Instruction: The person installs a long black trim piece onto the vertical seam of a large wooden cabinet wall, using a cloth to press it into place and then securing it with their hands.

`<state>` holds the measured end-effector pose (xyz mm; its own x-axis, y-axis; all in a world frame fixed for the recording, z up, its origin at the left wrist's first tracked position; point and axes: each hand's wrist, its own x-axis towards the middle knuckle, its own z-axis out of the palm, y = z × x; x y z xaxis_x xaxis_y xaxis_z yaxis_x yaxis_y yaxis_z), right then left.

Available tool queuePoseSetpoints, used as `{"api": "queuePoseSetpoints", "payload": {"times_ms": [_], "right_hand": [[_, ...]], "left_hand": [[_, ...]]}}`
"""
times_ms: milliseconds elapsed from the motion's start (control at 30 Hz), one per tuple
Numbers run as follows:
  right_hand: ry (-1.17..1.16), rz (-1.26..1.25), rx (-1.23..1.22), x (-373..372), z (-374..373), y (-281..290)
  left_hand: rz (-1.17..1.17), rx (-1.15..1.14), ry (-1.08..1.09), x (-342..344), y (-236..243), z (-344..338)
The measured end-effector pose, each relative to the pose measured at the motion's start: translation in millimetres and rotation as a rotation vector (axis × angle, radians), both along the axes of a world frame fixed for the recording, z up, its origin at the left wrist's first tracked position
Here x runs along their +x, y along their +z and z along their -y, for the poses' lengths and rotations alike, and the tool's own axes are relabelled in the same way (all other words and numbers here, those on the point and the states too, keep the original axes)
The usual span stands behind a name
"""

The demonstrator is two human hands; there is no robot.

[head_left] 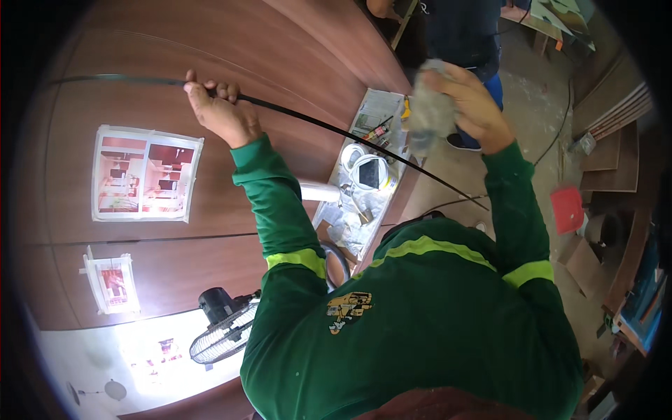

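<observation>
A large curved reddish-brown wood panel [301, 63] fills the upper left, with two taped-on printed pictures [145, 173] on it. A black fan [222, 329] stands below, beside a bright glare patch. The concrete floor [539, 98] at right carries board offcuts [616, 150] and a red sheet [566, 208].
</observation>
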<state>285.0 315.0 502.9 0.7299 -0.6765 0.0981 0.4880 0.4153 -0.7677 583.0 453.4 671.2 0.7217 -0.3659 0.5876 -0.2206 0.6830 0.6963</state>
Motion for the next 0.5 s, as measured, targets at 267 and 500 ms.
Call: {"api": "queuePoseSetpoints", "payload": {"times_ms": [267,500], "right_hand": [[-0.24,-0.224,-0.843,148.3,-50.8,69.5],[-0.097,-0.226,-0.841,129.6,-75.5,51.1]], "left_hand": [[0.033,-0.034,0.028,-50.9,-8.9,14.6],[0.13,-0.059,0.195,-63.4,-0.3,2.8]]}}
